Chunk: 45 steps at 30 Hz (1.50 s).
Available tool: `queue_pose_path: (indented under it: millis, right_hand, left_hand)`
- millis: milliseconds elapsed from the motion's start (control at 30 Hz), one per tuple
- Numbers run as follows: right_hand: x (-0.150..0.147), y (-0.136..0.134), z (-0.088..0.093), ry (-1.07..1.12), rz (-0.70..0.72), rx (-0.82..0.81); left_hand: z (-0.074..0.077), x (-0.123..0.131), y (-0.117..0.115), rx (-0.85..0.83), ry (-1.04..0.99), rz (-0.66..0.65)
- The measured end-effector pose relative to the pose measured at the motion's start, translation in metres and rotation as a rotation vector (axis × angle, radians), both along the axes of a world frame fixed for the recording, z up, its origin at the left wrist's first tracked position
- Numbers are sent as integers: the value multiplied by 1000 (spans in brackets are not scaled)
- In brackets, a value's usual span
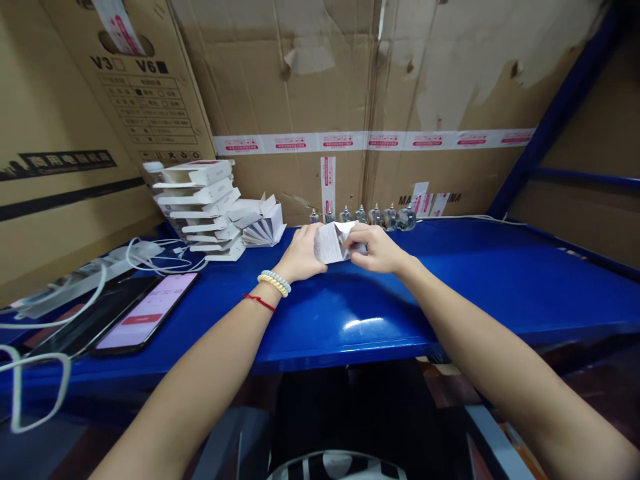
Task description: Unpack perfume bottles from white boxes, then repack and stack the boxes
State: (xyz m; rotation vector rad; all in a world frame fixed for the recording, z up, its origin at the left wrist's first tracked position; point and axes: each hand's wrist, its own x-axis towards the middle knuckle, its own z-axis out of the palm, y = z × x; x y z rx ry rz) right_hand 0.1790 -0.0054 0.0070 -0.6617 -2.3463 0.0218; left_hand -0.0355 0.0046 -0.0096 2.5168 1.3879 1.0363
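Observation:
My left hand (303, 255) is wrapped round a small white carton (330, 244), held just above the blue tabletop. Fine print covers the side facing me, and the carton's right end is open with a flap standing up. At that open end are the curled fingers of my right hand (373, 248). Whether they pinch the flap or something inside is hidden. Just behind both hands, several small glass bottles (376, 216) with metallic tops stand in a row along the back of the table.
White flat boxes (203, 207) are stacked at the back left, beside an open white box (263, 223). A lit phone (147, 312), a dark phone (95, 317), white cables (103, 280) and a power strip (95, 273) lie on the left. Cardboard (300, 87) walls the blue table (480, 280).

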Motion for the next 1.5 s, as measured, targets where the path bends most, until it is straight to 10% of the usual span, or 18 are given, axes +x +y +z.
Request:
queue_pose_path:
  millis: [167, 667, 1033, 1500]
  right_hand:
    - [-5, -4, -1, -35, -137, -271]
    - [-12, 5, -18, 251, -64, -358]
    - [-48, 7, -29, 1036, 86, -1248]
    - [-42, 7, -24, 1234, 52, -1232]
  left_hand:
    - [0, -4, 3, -10, -32, 14]
    - [5, -4, -2, 58, 172, -22]
    - [47, 12, -20, 175, 641, 214]
    - [89, 55, -5, 251, 605, -74]
